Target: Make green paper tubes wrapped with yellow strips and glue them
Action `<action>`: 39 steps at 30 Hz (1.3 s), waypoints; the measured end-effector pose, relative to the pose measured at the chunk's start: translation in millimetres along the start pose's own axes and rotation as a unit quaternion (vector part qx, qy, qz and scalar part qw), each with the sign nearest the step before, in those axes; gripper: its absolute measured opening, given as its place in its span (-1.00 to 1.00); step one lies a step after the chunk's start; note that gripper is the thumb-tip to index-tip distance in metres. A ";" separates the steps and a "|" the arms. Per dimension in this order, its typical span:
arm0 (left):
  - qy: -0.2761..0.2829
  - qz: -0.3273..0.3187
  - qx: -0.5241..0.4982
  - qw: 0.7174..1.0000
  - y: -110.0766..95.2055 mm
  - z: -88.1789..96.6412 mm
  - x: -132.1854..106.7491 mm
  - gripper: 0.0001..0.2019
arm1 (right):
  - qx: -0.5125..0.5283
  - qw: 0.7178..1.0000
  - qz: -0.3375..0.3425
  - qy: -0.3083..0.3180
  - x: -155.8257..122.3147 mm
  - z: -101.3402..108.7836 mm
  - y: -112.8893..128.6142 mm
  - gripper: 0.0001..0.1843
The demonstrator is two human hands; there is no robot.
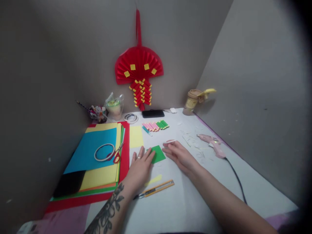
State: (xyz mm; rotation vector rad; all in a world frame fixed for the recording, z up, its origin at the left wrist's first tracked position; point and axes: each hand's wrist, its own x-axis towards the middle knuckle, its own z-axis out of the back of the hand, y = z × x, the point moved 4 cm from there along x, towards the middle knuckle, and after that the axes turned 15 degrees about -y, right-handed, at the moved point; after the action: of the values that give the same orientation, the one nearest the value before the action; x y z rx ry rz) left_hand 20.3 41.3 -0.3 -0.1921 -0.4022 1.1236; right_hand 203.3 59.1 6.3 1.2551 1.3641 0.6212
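Note:
My left hand (141, 165) lies with fingers spread, their tips pressing on the left side of a small green paper square (158, 154). Beside that square's right edge is my right hand (179, 154), thumb and fingers drawn together on a thin white strip (170, 141); the strip's exact kind is too blurred to tell. A narrow yellow paper strip (153, 180) and an orange utility knife (159, 188) lie just below the hands. Behind the left hand is a pale yellow paper sheet (136, 136). Rolled pink and green paper tubes (156, 125) sit in a row farther back.
Coloured paper sheets (91, 149) are stacked on the left, with scissors (117, 156) and a tape roll (96, 152) on top. A corded pink glue gun (214, 144) lies right, near paper scraps. A phone (153, 113) and a lidded cup (191, 102) stand near the wall.

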 end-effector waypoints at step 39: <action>-0.083 0.086 -0.126 0.985 9.5 11.5 12.5 -0.81 | -0.443 0.863 0.242 0.018 1.3 -44.3 -21.3 -0.92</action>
State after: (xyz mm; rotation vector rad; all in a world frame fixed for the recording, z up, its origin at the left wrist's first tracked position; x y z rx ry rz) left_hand 12.4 56.1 9.6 -0.3630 -0.6871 1.2619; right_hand 155.6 66.9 -2.9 0.7898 0.6006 1.4327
